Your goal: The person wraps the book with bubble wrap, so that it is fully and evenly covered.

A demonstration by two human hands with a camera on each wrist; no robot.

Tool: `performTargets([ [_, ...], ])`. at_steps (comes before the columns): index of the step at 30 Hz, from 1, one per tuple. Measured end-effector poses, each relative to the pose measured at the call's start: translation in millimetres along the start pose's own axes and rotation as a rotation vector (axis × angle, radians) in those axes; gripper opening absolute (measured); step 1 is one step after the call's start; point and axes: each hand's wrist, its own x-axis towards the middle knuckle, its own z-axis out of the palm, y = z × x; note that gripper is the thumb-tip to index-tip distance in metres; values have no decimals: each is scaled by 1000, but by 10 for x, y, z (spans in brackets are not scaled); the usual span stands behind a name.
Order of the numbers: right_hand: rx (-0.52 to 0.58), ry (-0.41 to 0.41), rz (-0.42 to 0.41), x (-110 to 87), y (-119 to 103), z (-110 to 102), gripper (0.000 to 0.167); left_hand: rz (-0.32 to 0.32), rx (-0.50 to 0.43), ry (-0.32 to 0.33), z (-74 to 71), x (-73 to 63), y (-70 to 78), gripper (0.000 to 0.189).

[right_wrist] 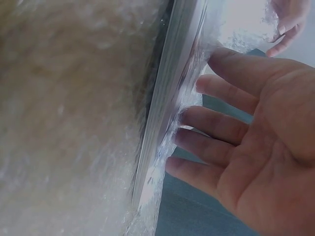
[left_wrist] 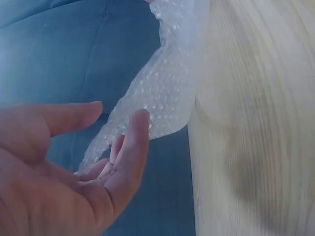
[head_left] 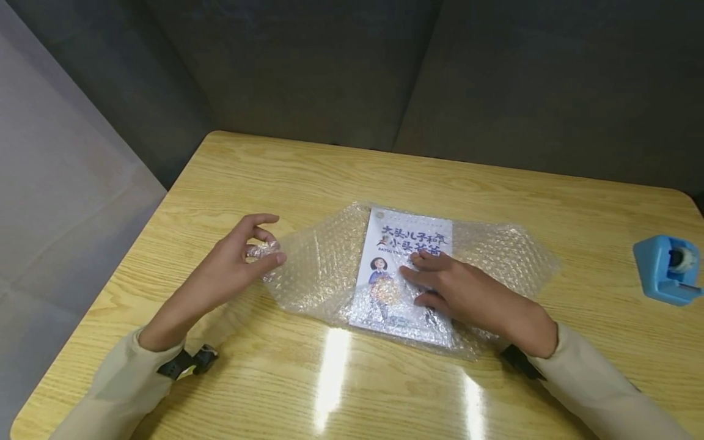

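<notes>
A book [head_left: 407, 244] with a white illustrated cover lies on the table inside clear bubble wrap [head_left: 316, 263]. The wrap spreads out past the book to left and right. Its left end is raised and narrows into my left hand [head_left: 231, 256]. In the left wrist view, curled lower fingers hold that end of the bubble wrap [left_wrist: 165, 93], while the thumb and index finger stand apart. My right hand [head_left: 467, 293] rests on the cover with its fingers extended. From the right wrist, the page edges of the book [right_wrist: 165, 93] show through the plastic beside the fingers [right_wrist: 211, 147].
At the right of the wooden table [head_left: 264, 171] stands a blue tape dispenser [head_left: 665, 269] with a roll in it. Dark panels [head_left: 308, 73] rise behind the table's far edge. A pale surface [head_left: 71, 153] lies beyond the left edge.
</notes>
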Motion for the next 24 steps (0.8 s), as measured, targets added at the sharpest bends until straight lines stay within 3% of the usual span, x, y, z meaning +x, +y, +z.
performTargets([
  [5,2,-5,-2,4,-1,-10,50,22,-67,29,42,-8,11,68],
  [9,0,-10,0,7,-5,-15,50,27,-207,42,101,-4,24,71],
  [15,8,-11,2,5,-1,-15,50,-36,-375,79,175,-26,44,71],
  [19,13,-10,4,0,2,-19,50,-62,-387,98,216,-26,29,55],
  [24,12,-9,2,2,1,-21,50,-63,-319,75,213,-16,18,31],
])
